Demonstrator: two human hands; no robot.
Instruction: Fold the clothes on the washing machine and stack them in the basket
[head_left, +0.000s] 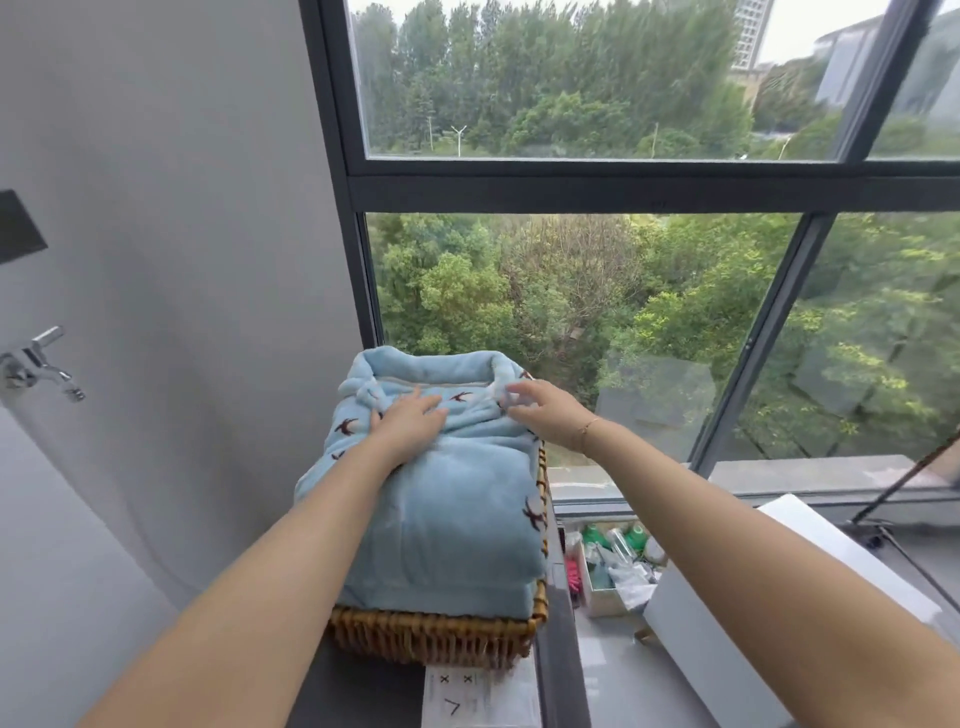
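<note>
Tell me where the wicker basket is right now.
In the head view the wicker basket sits low in the middle, below the window, filled with folded blue clothes that both hands touch; a box of bottles is just to its right.

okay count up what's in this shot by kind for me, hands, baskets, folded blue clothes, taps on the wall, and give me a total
Hands: 2, left hand flat on the cloth, right hand at its collar
Wicker basket: 1
Folded blue garment pile in the basket: 1 (layers cannot be told apart)
Wall tap: 1
Total: 5

A white sheet of paper (480, 699) under the wicker basket (436, 636) shows two small "x" marks and a "7"-like figure.
</note>
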